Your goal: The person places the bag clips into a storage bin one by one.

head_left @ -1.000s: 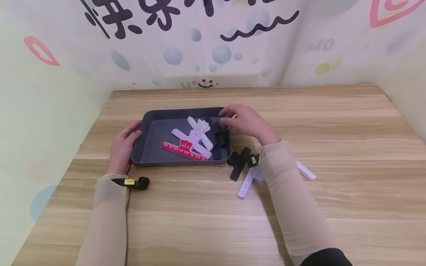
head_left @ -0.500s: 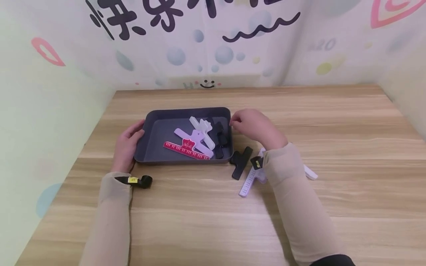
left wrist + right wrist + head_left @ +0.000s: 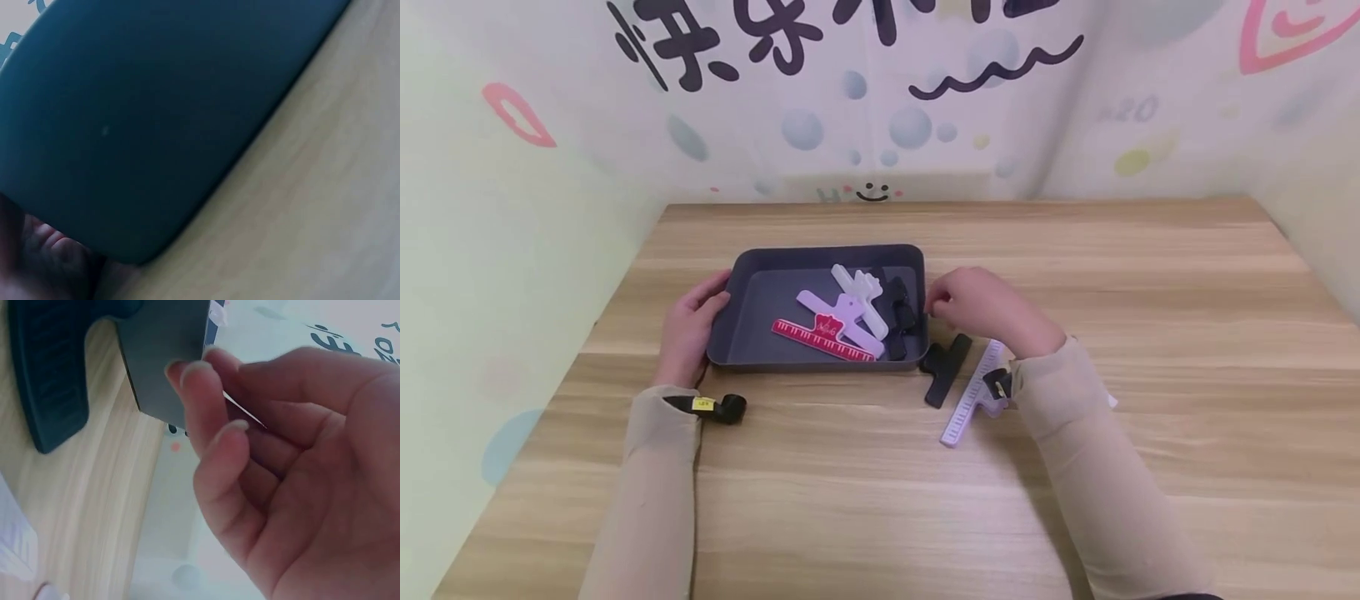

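Note:
My left hand [image 3: 688, 337] grips the left end of the dark grey tray [image 3: 752, 365], thumb at the rim. In the left wrist view its curled fingers [image 3: 55, 242] show beside the tray wall [image 3: 156, 125]. My right hand [image 3: 981, 308] is just outside the tray's right wall, fingers loosely bent, nothing visible held. Its fingertips [image 3: 203, 372] overlap the tray corner in the right wrist view. Inside the tray lie a red piano-key clip [image 3: 823, 337], a lilac clip [image 3: 850, 310], a white clip [image 3: 867, 287] and black clips [image 3: 898, 312].
A black clip [image 3: 946, 367] lies by the tray's front right corner, with a lilac piano-key clip [image 3: 964, 417] beside it. Something white [image 3: 1112, 402] peeks out past my right sleeve. The wooden table [image 3: 850, 483] meets a printed wall covering [image 3: 925, 150] at the back.
My right hand has moved from above the tray's back right corner to outside its right wall, coming toward me, its fingers now more bent. My left hand stays at the tray's left end.

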